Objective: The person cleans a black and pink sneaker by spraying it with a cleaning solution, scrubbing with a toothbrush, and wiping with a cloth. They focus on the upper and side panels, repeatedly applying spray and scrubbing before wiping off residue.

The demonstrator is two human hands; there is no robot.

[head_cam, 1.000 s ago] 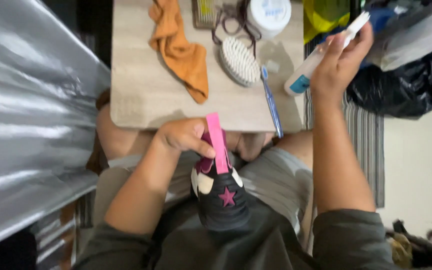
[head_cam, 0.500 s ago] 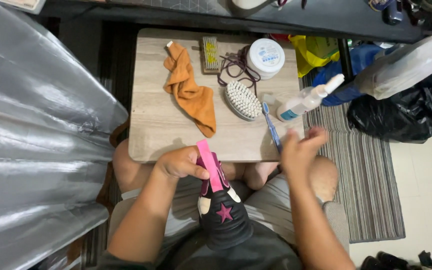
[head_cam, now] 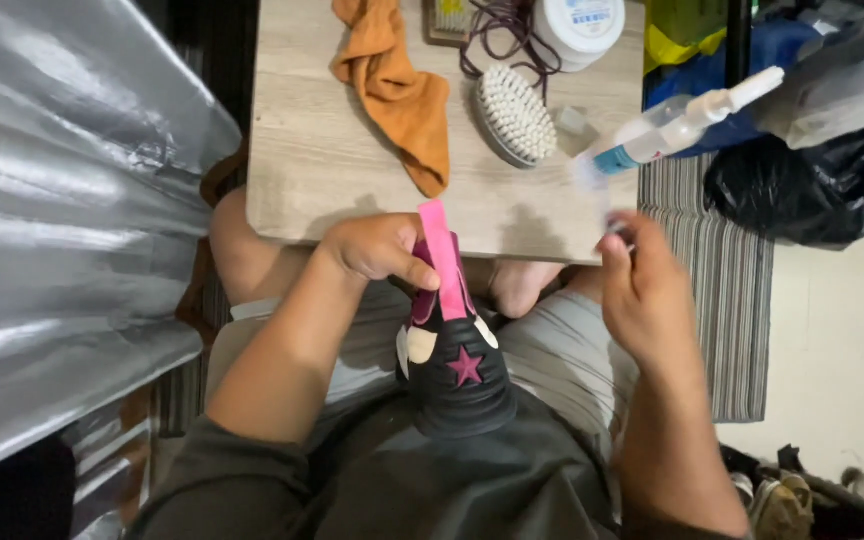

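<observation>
A black shoe (head_cam: 457, 375) with a pink star and a pink tongue rests on my lap, toe toward me. My left hand (head_cam: 377, 250) grips its collar beside the tongue. My right hand (head_cam: 642, 290) is at the front right edge of the small wooden table (head_cam: 312, 150). Its fingers are closed on a thin toothbrush (head_cam: 597, 195) that is blurred by motion. A white spray bottle (head_cam: 672, 125) lies on the table's right edge just beyond that hand.
On the table lie an orange cloth (head_cam: 397, 85), an oval scrub brush (head_cam: 517, 115), a purple cord (head_cam: 497, 35) and a white jar (head_cam: 587, 25). A silver sheet (head_cam: 52, 200) hangs at the left. A black bag (head_cam: 812, 180) and a striped mat (head_cam: 722, 300) are at the right.
My right hand set the spray bottle down on the table, came back to the table's front edge and took hold of the toothbrush. My left hand kept holding the shoe.
</observation>
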